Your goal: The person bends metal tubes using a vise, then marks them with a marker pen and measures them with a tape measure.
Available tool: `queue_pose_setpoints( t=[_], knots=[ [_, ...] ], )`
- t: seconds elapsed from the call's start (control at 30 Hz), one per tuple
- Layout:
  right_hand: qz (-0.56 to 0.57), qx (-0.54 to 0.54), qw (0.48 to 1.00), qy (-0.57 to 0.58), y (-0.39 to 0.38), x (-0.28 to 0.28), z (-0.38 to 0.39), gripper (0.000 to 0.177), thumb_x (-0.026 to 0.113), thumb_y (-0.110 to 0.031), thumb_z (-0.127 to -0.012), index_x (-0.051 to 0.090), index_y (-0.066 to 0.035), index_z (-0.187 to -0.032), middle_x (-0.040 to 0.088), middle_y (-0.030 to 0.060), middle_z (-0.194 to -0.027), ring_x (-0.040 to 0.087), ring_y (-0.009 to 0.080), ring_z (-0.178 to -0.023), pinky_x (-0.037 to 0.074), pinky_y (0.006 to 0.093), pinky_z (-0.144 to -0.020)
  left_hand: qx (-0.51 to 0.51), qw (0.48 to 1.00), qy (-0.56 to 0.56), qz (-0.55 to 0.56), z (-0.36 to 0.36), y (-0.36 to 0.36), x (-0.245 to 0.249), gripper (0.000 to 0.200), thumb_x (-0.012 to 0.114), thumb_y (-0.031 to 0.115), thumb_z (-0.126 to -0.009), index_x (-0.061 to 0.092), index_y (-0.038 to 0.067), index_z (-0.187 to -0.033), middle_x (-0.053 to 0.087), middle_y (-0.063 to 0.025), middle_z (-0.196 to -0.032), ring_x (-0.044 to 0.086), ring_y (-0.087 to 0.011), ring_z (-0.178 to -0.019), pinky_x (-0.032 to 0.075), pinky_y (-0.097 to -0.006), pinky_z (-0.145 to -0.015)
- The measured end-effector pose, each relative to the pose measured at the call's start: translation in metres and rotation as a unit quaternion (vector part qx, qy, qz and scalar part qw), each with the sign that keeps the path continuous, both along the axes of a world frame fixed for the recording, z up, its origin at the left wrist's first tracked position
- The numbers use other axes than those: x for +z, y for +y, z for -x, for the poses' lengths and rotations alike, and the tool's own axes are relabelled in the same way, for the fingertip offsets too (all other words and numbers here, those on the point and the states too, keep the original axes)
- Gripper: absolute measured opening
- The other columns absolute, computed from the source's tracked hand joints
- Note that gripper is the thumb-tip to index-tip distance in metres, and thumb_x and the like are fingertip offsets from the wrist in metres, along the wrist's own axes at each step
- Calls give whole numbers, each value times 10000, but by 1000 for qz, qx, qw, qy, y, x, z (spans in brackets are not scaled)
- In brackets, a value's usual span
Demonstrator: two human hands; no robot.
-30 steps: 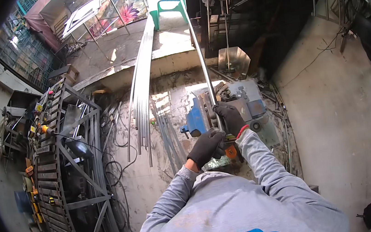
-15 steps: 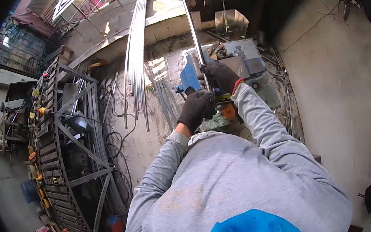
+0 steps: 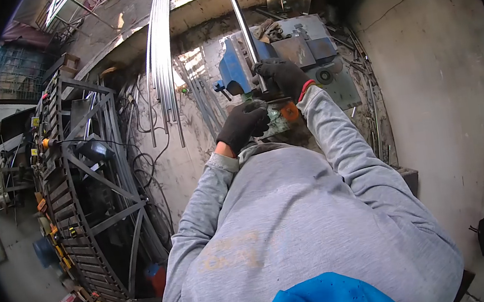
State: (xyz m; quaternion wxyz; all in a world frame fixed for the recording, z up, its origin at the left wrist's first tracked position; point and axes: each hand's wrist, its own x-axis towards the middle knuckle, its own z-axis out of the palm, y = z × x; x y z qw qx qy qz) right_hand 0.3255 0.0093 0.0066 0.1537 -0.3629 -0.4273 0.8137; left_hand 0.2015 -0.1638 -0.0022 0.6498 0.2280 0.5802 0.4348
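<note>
Both my hands wear black gloves. My right hand [image 3: 282, 77] is closed around a long shiny metal tube [image 3: 240, 24], which runs from my hands up and out of the top of the view. My left hand [image 3: 241, 125] is curled shut just below and left of it, near the tube's near end; what it grips is hidden. The tube passes over a blue machine [image 3: 233, 67] standing on a grey metal base [image 3: 340, 87].
A bundle of long metal strips [image 3: 158, 52] lies on the concrete floor to the left. A dark welded steel frame [image 3: 86, 188] with tools and cables on it fills the left side. A plastered wall [image 3: 445, 84] stands to the right.
The view has tilted downward, so hands and machine sit higher in frame and more of my grey sweater shows. Both hands stay at the tube's near end.
</note>
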Motion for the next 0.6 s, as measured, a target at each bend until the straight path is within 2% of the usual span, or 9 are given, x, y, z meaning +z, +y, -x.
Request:
queue_pose_setpoints(
  t=[0.13, 0.2, 0.3, 0.33, 0.37, 0.43, 0.5, 0.6],
  knots=[
    [-21, 5, 1000, 17, 2, -18, -1, 195, 706, -228, -977, 715, -34, -991, 735, 67, -859, 675, 148, -713, 555, 306, -661, 6, 1000, -1, -15, -1, -3, 7, 362, 665, 280, -1000, 654, 7, -1237, 723, -99, -980, 718, -192, -794, 575, -319, -678],
    [0, 2, 1000, 13, 0, -27, -2, 195, 703, -228, -977, 710, -33, -966, 727, 70, -835, 665, 158, -659, 559, 318, -612, 3, 999, 6, -35, -6, -1, 21, 422, 626, 370, -1024, 641, 6, -1236, 715, -104, -967, 722, -201, -793, 585, -326, -686],
    [-42, 27, 999, -14, -5, -34, -4, 191, 695, -219, -979, 703, -30, -955, 721, 73, -815, 654, 167, -613, 564, 340, -555, 5, 1000, -26, -4, -7, 2, 7, 476, 572, 448, -1044, 626, 9, -1220, 705, -115, -942, 727, -216, -790, 598, -339, -689],
    [-34, 46, 997, -49, -13, -12, -7, 187, 695, -212, -976, 699, -26, -957, 717, 81, -818, 656, 175, -609, 574, 358, -535, -3, 1000, -14, 1, -8, 1, 2, 491, 542, 468, -1053, 611, 5, -1201, 701, -128, -927, 729, -228, -770, 606, -349, -684],
    [-39, 50, 997, -45, -20, -11, -9, 187, 695, -212, -976, 699, -26, -957, 717, 81, -818, 656, 175, -609, 574, 358, -535, 3, 1000, -12, 19, -9, 0, 0, 475, 556, 450, -1049, 603, -2, -1186, 708, -130, -931, 725, -226, -738, 602, -346, -670],
    [-83, 44, 994, -53, -28, -17, -11, 178, 669, -192, -992, 731, -35, -937, 657, 14, -717, 563, 97, -567, 479, 269, -541, 24, 997, -62, 30, -10, -5, -11, 452, 577, 433, -1040, 619, 2, -1171, 714, -122, -911, 713, -222, -707, 589, -333, -640],
    [-47, 23, 997, -51, -33, -29, -11, 195, 671, -207, -1000, 723, -41, -914, 655, 4, -717, 537, 90, -556, 444, 252, -525, 26, 993, -101, 53, -13, -6, -16, 410, 607, 410, -1027, 647, 19, -1144, 718, -111, -888, 698, -211, -686, 569, -317, -605],
    [-83, 48, 993, -73, -29, -46, -17, 203, 661, -212, -1010, 710, -56, -891, 676, 2, -743, 545, 83, -568, 433, 245, -525, 32, 987, -131, 87, -18, -1, -20, 368, 632, 384, -1019, 674, 32, -1120, 704, -85, -849, 674, -190, -649, 548, -311, -575]
  ],
)
